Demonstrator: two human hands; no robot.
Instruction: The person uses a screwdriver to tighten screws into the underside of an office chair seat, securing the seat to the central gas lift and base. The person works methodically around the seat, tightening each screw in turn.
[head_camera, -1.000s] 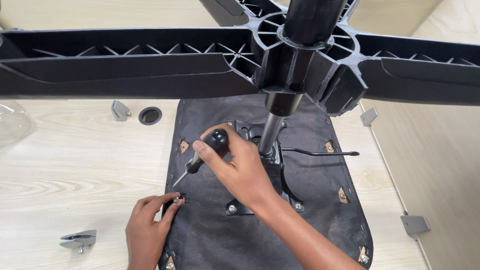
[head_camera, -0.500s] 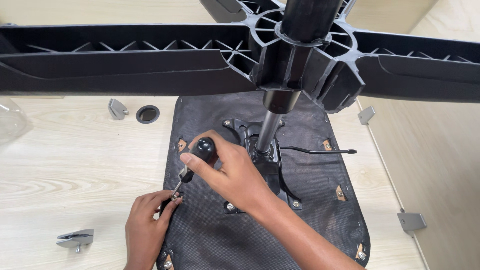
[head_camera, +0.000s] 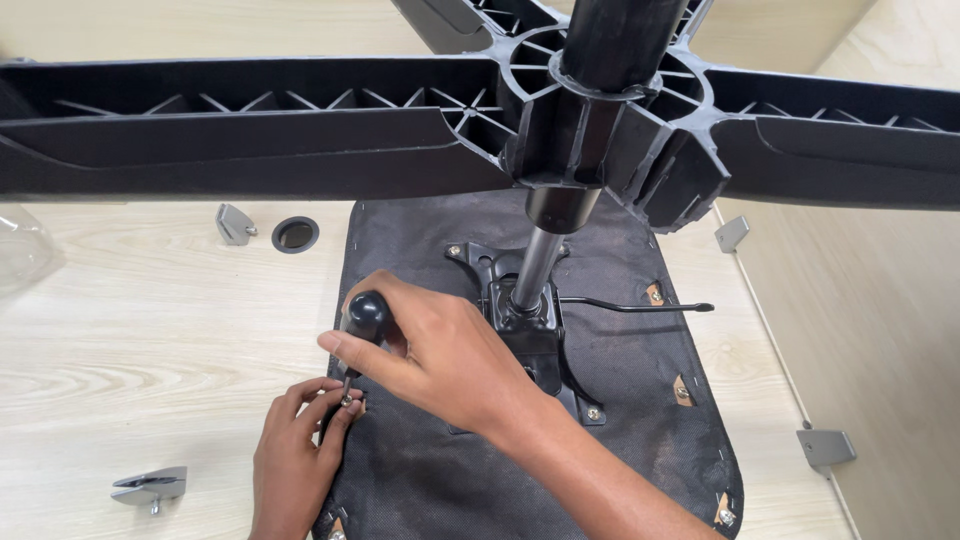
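Two hands work: our right hand (head_camera: 440, 350) grips the screwdriver (head_camera: 362, 325), our left hand (head_camera: 295, 450) pinches the screw (head_camera: 347, 401) on the seat underside (head_camera: 620, 420).

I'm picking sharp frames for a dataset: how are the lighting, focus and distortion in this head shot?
Head view: soft, even light with faint shadows under the hands; the right hand on the screwdriver and the left hand look sharp; the black chair base, close to the lens, looms large and bows slightly; no glare on the wooden table.

Black-handled screwdriver (head_camera: 358, 335) near-upright, tip on small silver screw (head_camera: 347, 400) at left edge of upturned black fabric-covered chair seat (head_camera: 620, 440), lying flat on pale wooden surface.
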